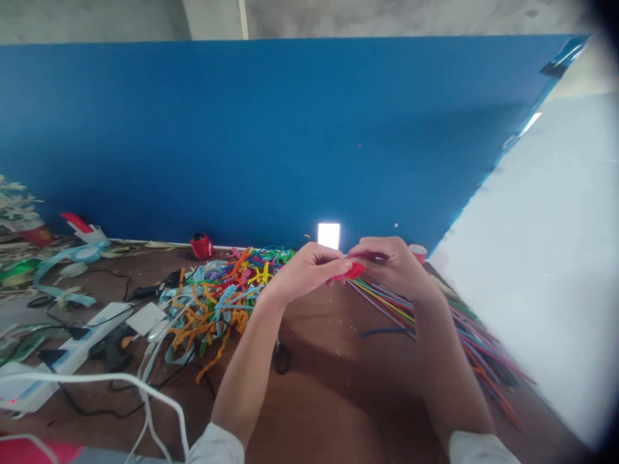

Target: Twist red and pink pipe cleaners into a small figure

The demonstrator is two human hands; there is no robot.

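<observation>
Both hands meet in front of the blue panel, raised above the brown table. Between the fingertips is a small bent red pipe cleaner [356, 270], partly covered by fingers. My left hand [315, 269] pinches its left side with thumb and fingers. On the other side, my right hand [391, 265] has its fingers closed at the right end of the red piece. Long pipe cleaners [387, 303] in many colours lie in a bundle beneath and beside my right hand. A tangle of twisted, shaped pipe cleaners [227, 296] is heaped to the left of my left forearm.
Black-handled scissors [281, 357] lie beside my left forearm. A lit screen [329, 236] stands against the blue panel [271, 142]. Leftward are a red can [202, 247], a white power strip [72, 354], a dark glue gun [113, 348] and loose cables [159, 393]. A cup [417, 252] stands behind my right hand.
</observation>
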